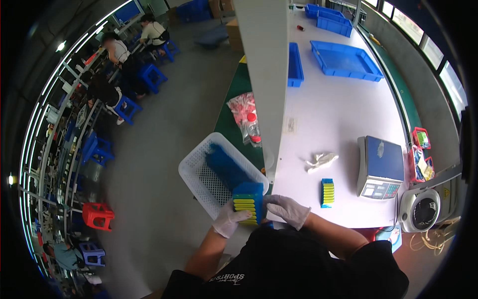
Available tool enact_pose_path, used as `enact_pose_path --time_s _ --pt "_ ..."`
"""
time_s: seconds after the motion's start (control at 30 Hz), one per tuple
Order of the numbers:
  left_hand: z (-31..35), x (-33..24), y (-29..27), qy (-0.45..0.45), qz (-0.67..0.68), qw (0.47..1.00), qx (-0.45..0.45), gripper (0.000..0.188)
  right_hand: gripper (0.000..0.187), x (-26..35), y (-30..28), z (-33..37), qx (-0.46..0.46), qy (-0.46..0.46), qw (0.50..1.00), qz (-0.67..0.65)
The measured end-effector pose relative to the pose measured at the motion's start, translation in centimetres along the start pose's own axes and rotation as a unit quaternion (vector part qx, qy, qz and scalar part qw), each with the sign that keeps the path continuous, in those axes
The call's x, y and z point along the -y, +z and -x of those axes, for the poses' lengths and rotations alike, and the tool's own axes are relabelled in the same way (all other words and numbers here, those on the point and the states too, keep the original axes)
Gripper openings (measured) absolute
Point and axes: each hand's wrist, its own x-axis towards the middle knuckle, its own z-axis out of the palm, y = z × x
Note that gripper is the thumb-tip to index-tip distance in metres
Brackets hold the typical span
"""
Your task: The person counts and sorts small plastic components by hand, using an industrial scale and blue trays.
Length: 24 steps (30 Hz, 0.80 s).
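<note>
The left hand (229,221) pinches the left side of a blue pack (252,190) near its close end, its thumb laid over the yellow-green bars (244,206) and its other fingers mostly hidden. The right hand (289,209) comes in at the opposite side, fingers fairly straight and together, tips at the pack's right edge; I cannot tell whether they press on it. Both hands wear pale gloves. Holding from the two sides likely steadies the pack and leaves the bars facing up, where the person can see them.

The pack is in front of the chest, over the near right corner of a white basket (191,169). Its long axis runs roughly away from the body, the plain blue end pointing forward; the bars lie crosswise, stacked along that length. More blue material (224,164) lies in the basket, which sits close at hand, probably for easy reach.

To the right, on the white table (308,114), a similar pack (327,193) lies by itself, its length also running away from the person. Beyond it lies a crumpled white cloth or glove (321,162), with a scale (381,167) farther right.
</note>
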Motion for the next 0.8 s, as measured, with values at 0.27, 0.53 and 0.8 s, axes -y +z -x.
enact_pose_path --time_s 0.27,0.53,0.8 --pt "-5.7 4.6 11.8 -0.074 -0.147 0.979 0.116 0.063 0.076 -0.6 -5.0 9.7 -0.151 -0.056 0.985 -0.069" --pt "-13.9 13.4 28.2 -0.04 -0.194 0.972 0.129 0.076 0.056 -6.2 -17.2 19.9 -0.258 -0.118 0.919 -0.273" --pt "-19.0 19.2 39.0 -0.141 -0.28 0.941 0.13 0.073 0.055 -9.6 -27.0 28.6 -0.274 -0.033 0.856 -0.436"
